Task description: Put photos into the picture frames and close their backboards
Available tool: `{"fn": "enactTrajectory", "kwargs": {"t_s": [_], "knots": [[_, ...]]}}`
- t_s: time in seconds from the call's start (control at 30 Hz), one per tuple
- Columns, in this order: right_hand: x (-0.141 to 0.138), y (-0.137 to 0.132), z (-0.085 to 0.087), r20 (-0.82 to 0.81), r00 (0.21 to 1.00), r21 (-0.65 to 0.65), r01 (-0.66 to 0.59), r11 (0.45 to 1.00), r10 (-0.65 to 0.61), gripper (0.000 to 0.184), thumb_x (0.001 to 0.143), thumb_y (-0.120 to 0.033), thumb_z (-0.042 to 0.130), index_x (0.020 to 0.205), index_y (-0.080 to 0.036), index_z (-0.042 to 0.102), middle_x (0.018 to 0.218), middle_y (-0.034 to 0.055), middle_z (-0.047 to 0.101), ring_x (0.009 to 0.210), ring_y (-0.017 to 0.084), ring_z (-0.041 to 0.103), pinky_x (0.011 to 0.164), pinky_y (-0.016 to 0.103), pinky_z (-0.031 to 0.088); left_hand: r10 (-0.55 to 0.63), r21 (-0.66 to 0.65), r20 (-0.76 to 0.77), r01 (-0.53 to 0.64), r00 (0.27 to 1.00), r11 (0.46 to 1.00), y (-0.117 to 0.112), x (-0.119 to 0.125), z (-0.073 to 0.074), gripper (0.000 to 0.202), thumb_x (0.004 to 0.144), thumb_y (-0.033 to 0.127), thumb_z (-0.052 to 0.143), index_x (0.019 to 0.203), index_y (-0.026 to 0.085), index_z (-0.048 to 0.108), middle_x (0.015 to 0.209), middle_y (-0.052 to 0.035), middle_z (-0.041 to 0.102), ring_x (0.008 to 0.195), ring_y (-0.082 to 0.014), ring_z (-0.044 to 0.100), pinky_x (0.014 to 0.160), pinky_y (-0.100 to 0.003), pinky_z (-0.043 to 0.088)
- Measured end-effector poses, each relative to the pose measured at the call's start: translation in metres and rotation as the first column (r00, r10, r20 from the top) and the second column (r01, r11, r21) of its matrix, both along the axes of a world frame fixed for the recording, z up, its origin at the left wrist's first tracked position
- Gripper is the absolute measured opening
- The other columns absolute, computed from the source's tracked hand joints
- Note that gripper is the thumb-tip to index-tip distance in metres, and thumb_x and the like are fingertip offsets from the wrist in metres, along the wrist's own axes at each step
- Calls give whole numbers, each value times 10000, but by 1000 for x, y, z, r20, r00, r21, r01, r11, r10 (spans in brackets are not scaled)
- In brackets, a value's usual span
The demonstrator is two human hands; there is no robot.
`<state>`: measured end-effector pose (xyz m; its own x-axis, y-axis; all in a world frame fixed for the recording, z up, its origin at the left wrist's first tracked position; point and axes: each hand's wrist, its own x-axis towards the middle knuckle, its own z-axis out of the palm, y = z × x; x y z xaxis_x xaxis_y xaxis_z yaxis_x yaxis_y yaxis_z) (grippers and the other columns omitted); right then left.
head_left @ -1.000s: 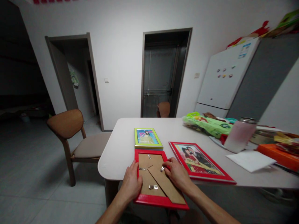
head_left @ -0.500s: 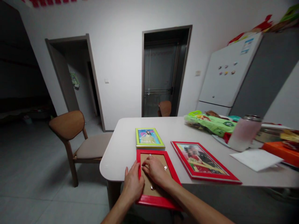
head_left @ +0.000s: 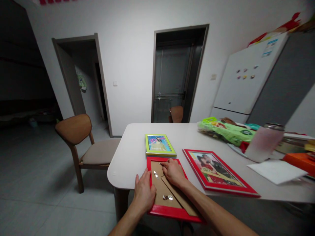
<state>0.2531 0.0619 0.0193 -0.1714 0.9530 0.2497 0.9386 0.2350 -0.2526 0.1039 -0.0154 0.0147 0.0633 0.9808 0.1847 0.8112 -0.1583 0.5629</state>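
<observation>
A red picture frame (head_left: 169, 211) lies face down at the table's near edge, its brown backing board and metal clips showing. My left hand (head_left: 143, 193) rests flat on its left rim, fingers stretched out. My right hand (head_left: 173, 171) lies on the backing near the far rim, fingertips bent onto a small metal clip there. A larger red frame (head_left: 219, 172) with a photo lies face up to the right. A green frame (head_left: 159, 145) with a photo lies just beyond.
The white table (head_left: 133, 154) carries a green snack bag (head_left: 227, 131), a pink jar (head_left: 263, 143), a white paper (head_left: 277, 171) and an orange box (head_left: 301, 160) at right. A wooden chair (head_left: 83, 144) stands left. A fridge (head_left: 248, 82) stands at back right.
My right hand slid from the frame's right clip to the left side, then up to the clip at the far rim. My left hand stayed on the left rim.
</observation>
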Motion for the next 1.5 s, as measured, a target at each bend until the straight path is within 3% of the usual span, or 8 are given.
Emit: {"fn": "enactTrajectory", "kwargs": {"t_s": [0.23,0.43,0.6,0.8,1.0,1.17,1.27,1.5], "knots": [[8,-24,12,-122,984,-14,-130,991,127,381,735,-293,437,1088,-195,539,1004,95,537,921,205,462,797,310,344,33,0,-39,-33,999,999,2,1,-1,495,693,161,378,1188,159,387,1288,-69,374,1178,-165,320,1011,-389,102],[22,-74,26,-260,890,-125,-417,900,375,263,633,-351,569,857,-235,642,1053,63,515,978,207,454,857,323,338,48,-22,-37,-49,998,999,1,2,-1,496,693,154,381,1188,170,384,1291,-60,371,1179,-163,314,1011,-385,96],[19,-80,17,-220,901,-82,-398,914,373,176,658,-287,544,792,-252,653,1010,53,536,949,203,467,835,329,346,58,-17,-43,-59,997,998,-1,4,3,502,679,138,376,1179,168,393,1279,-59,388,1171,-162,325,1009,-389,105],[36,-74,11,-142,967,-76,-224,972,212,417,620,-365,559,1009,-219,589,1083,95,520,977,240,460,837,345,343,84,-15,-35,-85,996,996,1,7,3,478,700,146,372,1177,157,394,1280,-68,387,1158,-171,338,1006,-386,108],[40,-72,11,-153,977,-72,-162,984,150,422,616,-275,512,1023,-178,573,974,89,572,929,215,483,813,289,362,81,-13,41,-81,996,997,4,7,3,438,730,185,380,1165,147,408,1263,-80,406,1150,-187,346,1003,-396,98],[39,-68,27,-146,982,-82,-131,988,118,409,614,-262,494,1002,-167,585,946,92,579,908,217,493,803,296,368,66,-16,178,-64,982,998,10,4,5,443,714,261,446,1144,157,428,1220,-93,454,1122,-225,380,984,-440,126],[36,-67,42,-121,986,-61,-122,991,114,384,611,-250,492,970,-171,601,914,89,583,883,214,500,787,302,375,45,-15,307,-43,951,999,17,3,8,380,689,273,475,1054,170,495,1108,-73,546,1040,-219,460,937,-375,258],[1,-77,63,-309,916,2,-267,964,255,378,673,-292,490,1020,-163,567,989,102,558,916,196,496,805,294,380,79,-41,580,-69,811,997,26,-36,16,273,724,380,367,805,155,499,714,-24,633,656,-167,596,563,-247,453]]}}
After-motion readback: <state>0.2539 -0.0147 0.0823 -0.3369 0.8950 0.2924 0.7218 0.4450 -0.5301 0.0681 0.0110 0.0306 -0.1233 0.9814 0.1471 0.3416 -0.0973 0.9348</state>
